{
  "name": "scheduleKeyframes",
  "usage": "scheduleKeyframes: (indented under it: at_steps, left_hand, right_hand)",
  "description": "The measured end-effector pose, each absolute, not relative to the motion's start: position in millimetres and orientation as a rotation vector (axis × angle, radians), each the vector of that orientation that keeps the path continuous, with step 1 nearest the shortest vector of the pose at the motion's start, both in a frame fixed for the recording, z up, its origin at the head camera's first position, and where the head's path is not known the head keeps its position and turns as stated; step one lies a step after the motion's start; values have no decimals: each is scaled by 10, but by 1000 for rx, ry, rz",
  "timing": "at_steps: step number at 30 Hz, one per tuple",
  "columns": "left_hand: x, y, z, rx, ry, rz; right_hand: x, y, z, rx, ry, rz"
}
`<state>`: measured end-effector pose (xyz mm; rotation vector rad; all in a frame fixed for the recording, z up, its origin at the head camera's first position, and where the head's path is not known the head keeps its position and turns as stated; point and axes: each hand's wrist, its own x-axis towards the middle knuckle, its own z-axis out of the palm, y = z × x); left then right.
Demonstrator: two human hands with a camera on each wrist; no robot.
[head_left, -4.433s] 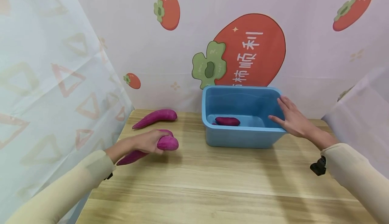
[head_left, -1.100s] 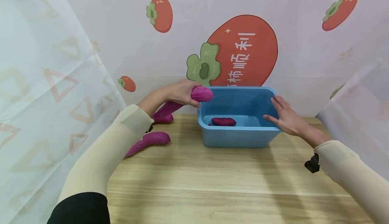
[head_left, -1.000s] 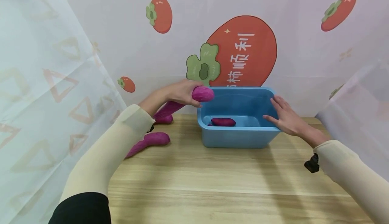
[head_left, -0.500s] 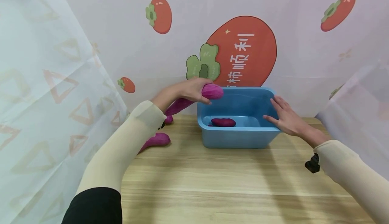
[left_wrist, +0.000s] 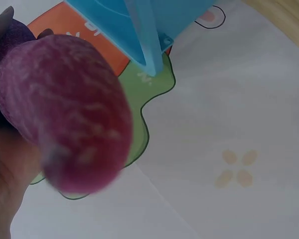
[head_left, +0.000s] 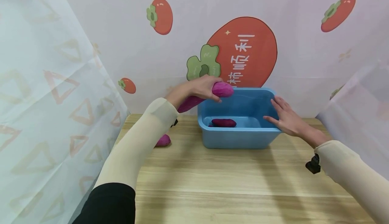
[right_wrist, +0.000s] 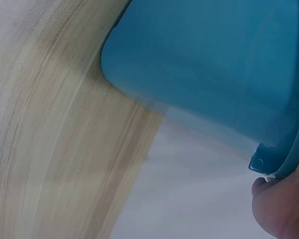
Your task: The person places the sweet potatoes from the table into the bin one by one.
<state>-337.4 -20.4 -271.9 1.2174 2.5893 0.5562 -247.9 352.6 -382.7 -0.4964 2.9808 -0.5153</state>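
My left hand (head_left: 203, 86) grips a long purple sweet potato (head_left: 223, 89) above the left rim of a blue plastic tub (head_left: 232, 138). Its blunt end points right over the tub and the tapered end trails below the wrist. Up close in the left wrist view, the sweet potato (left_wrist: 72, 109) is blurred. My right hand (head_left: 287, 117) rests on the tub's right rim, fingers fairly straight, thumb reaching inside. A darker sweet potato (head_left: 224, 122) lies in the tub, with a bit of another purple thing beside it. On the table, another sweet potato (head_left: 163, 140) is partly hidden by my left sleeve.
The wooden table (head_left: 231, 183) bears the tub near its back edge. A pale cloth (head_left: 170, 58) printed with persimmons hangs behind it. Further cloth panels stand at the left (head_left: 60, 92) and right. A black wrist device (head_left: 313, 164) sits at my right cuff.
My left hand has lifted the sweet potato from the table and moved it right, partly over the tub. My left arm now hides the sweet potato at the back. My right hand stays put.
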Motion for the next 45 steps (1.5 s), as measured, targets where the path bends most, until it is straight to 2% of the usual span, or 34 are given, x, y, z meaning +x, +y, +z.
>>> scheduleKeyframes:
  at_steps: [20, 45]
  left_hand:
    - [-3386, 257, -2716, 1298, 2559, 534]
    - [-3363, 724, -2945, 1317, 2554, 580]
  right_hand:
    - [-2503, 3536, -3826, -526, 2975, -539]
    - [-2512, 3542, -3836, -503, 2971, -528]
